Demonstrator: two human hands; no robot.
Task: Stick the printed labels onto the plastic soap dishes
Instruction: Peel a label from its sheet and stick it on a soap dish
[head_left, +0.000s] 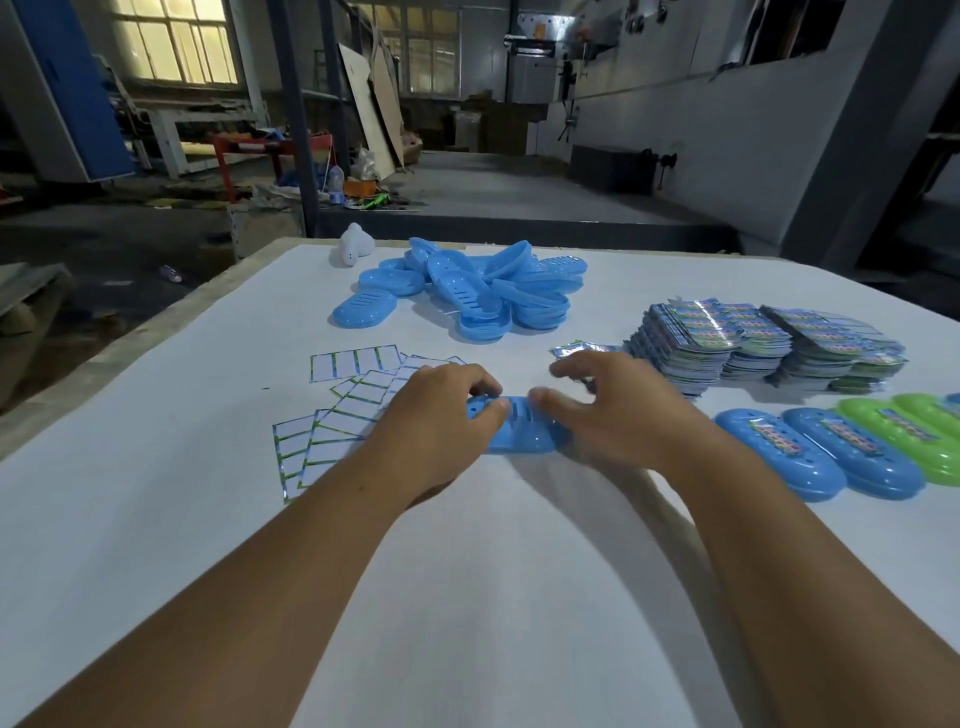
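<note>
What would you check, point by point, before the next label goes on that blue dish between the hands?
1. Dish steadied: ok. The left hand and right hand both grip the blue dish on the white table.
2. Dish face free of a label: ok, as far as the slotted part between the hands shows.
3. Label in the fingers: cannot tell; they are blurred.
4. Label supply near: ok. The label stacks sit just beyond the right hand.
5. Space for finished dishes: ok. The labelled row lies to the right.
6. Unlabelled stock: ok. The blue pile remains.
</note>
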